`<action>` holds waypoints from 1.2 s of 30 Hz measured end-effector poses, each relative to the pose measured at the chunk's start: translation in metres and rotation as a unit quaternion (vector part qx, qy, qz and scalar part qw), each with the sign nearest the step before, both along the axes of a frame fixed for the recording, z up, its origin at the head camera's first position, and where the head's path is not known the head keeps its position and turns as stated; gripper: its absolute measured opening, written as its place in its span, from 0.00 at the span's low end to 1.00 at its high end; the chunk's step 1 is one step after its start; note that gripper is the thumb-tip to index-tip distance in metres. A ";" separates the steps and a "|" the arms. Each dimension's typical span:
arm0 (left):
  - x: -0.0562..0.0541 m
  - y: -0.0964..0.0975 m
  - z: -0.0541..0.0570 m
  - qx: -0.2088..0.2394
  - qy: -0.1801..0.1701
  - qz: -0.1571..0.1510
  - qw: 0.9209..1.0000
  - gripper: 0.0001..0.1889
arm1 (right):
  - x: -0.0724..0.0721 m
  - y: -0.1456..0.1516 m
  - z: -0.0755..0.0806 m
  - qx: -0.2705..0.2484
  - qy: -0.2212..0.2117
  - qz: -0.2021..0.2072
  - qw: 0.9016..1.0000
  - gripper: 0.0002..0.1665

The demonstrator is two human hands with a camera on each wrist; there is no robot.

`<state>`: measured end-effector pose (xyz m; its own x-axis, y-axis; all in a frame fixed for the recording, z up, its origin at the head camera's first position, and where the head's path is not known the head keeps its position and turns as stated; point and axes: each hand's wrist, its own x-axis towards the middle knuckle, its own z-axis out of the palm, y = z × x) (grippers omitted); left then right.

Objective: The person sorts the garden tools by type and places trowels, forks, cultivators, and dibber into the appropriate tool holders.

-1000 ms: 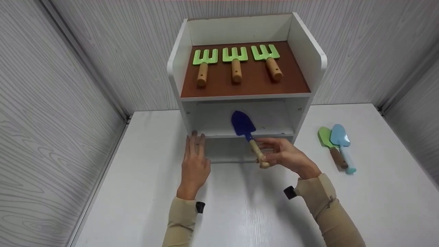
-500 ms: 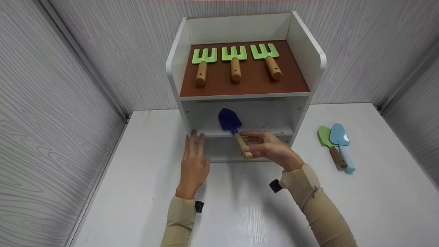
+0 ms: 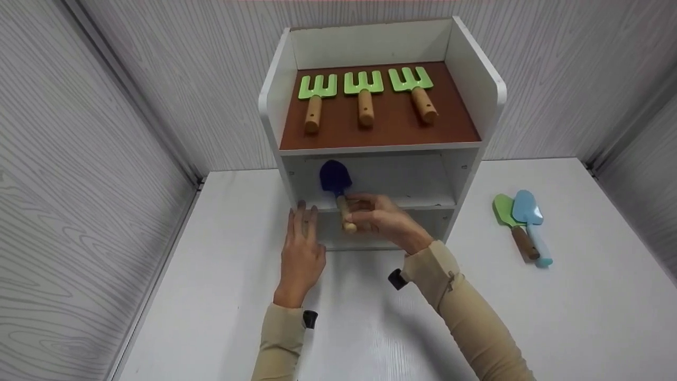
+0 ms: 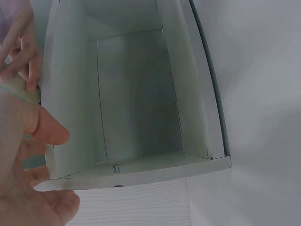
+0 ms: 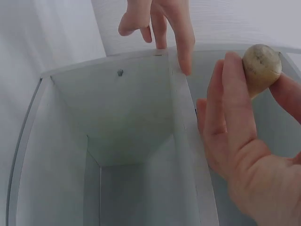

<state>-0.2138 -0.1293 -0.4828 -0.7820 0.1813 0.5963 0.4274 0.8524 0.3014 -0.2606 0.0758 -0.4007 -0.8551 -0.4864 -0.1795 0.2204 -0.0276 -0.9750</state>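
Note:
My right hand (image 3: 383,218) pinches the wooden handle of a hand trowel with a dark blue blade (image 3: 335,177). The blade points into the left part of the cabinet's middle compartment, close over its floor. In the right wrist view, the rounded handle end (image 5: 262,68) shows between thumb and fingers; the blade is hidden there. My left hand (image 3: 302,259) has its fingers extended and touches the front left edge of the white cabinet (image 3: 463,174), around the level of the middle shelf. The left wrist view shows its fingertips (image 4: 51,132) at that edge.
Three green hand forks (image 3: 365,98) with wooden handles lie in a row on the cabinet's brown top. A green trowel (image 3: 503,209) and a light blue trowel (image 3: 526,207) overlap on the white table (image 3: 582,296), right of the cabinet. Grey wood-grain walls enclose the table.
My right hand has carried the blue trowel leftward and further into the middle compartment, turning it more upright in the head view. The left hand stays at the cabinet's edge.

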 end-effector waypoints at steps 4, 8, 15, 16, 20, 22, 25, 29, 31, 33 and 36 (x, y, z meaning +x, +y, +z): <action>0.000 0.001 0.000 0.000 0.001 0.003 1.000 0.38 | -0.005 -0.012 0.002 -0.006 0.003 -0.012 1.000 0.41; 0.001 0.000 0.000 -0.005 0.000 0.008 1.000 0.37 | -0.010 -0.022 0.005 -0.008 0.007 -0.017 1.000 0.42; 0.000 -0.001 -0.002 -0.006 0.016 0.007 1.000 0.37 | -0.012 -0.038 0.008 -0.005 0.009 -0.010 1.000 0.47; 0.000 -0.001 -0.002 -0.004 0.017 0.006 1.000 0.37 | -0.012 -0.039 0.008 -0.005 0.010 -0.007 1.000 0.48; 0.000 -0.001 -0.003 0.002 0.013 0.003 1.000 0.37 | -0.013 -0.041 0.007 0.004 0.024 0.000 1.000 0.49; -0.001 -0.001 -0.003 0.005 0.011 0.002 1.000 0.37 | -0.013 -0.041 0.007 0.010 0.030 0.003 1.000 0.48; -0.001 -0.001 -0.003 0.003 0.012 0.002 1.000 0.37 | -0.013 -0.040 0.007 0.023 0.034 0.005 0.999 0.48; -0.001 -0.002 -0.003 -0.002 0.015 0.001 1.000 0.37 | -0.012 -0.040 0.009 0.046 0.041 0.003 0.998 0.47; -0.001 -0.001 -0.003 -0.002 0.016 0.002 1.000 0.37 | -0.011 -0.041 0.009 0.057 0.050 0.005 0.997 0.47; -0.001 -0.001 -0.004 -0.002 0.016 0.003 1.000 0.37 | -0.010 -0.042 0.009 0.073 0.064 0.007 0.995 0.46; -0.001 0.000 -0.004 0.000 0.014 0.003 1.000 0.37 | -0.010 -0.042 0.009 0.091 0.082 0.012 0.992 0.45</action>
<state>-0.2144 -0.1295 -0.4869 -0.7665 0.1758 0.6178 0.4301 0.8548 0.2904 -0.2709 0.0337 -0.3922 -0.8684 -0.4797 -0.1256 0.0571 0.1549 -0.9863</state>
